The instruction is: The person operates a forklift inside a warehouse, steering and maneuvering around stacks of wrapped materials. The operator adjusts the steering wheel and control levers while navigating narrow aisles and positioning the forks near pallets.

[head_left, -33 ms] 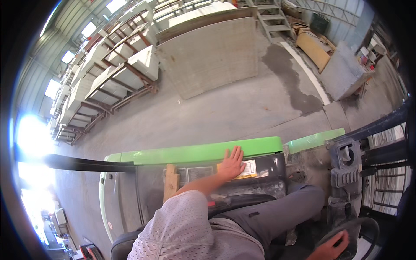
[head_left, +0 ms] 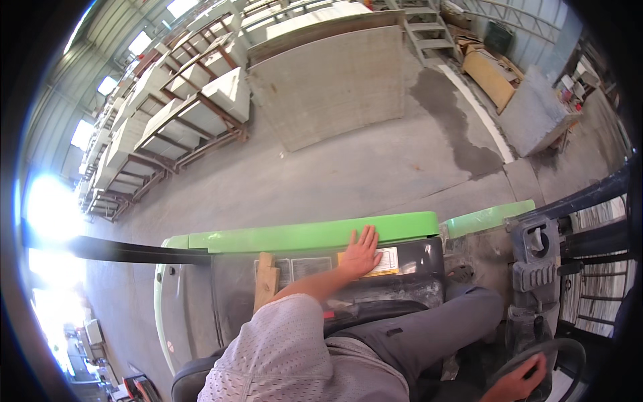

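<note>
My left hand (head_left: 360, 254) lies flat with its fingers spread, on the side cover of the vehicle I sit in. Its fingertips touch the bright green edge panel (head_left: 315, 231), and a yellow-and-white label plate (head_left: 387, 261) shows beside the palm. At the lower right, my right hand (head_left: 519, 383) is at the black steering wheel (head_left: 577, 358), its fingers curled. Part of that grip is hidden. A short wooden block (head_left: 266, 281) lies on the dark cover left of my left forearm.
A large pale slab (head_left: 335, 87) leans upright ahead. Rows of white stone blocks (head_left: 174, 120) sit on brown metal racks at the left. Metal steps (head_left: 425, 33) and a grey slab (head_left: 536, 114) stand far right. Dark frame posts (head_left: 120, 249) cross both sides.
The whole view has shifted very slightly. My left hand stays flat on the cover, and my right hand stays at the steering wheel.
</note>
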`<state>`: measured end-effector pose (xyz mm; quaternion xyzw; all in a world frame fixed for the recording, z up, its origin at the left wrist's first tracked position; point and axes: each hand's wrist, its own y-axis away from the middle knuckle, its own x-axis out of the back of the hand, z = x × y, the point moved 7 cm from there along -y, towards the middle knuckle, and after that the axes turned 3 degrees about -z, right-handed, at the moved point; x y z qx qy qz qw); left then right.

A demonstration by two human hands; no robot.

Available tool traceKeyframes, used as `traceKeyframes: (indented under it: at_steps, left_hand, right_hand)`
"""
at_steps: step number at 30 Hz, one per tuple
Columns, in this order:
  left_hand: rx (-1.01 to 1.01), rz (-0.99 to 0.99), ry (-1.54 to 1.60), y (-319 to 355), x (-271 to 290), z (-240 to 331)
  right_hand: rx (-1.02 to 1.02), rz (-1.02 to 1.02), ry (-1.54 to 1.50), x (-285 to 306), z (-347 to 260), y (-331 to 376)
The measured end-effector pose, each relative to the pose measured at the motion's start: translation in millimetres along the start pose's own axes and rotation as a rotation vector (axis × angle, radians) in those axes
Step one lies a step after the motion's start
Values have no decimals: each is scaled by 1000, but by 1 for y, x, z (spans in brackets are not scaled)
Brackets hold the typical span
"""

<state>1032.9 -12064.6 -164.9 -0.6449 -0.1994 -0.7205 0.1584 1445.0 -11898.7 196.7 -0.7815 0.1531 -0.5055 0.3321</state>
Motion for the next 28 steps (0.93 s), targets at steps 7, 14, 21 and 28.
traceKeyframes:
  at_steps: [7,14,21,28]
  left_hand:
    - [-2,139,56,0,48,-48]
    - [17,123,59,178,37,-255]
    - [40,35,60,372,51,-465]
    - [54,-13,36,546,79,-690]
  right_hand:
    - [-17,136,-91,41,-64,-47]
    - [55,99,3,140,-241,153]
    - [-13,-285,240,245,-403,358]
    - [230,-177,7,417,-588,614]
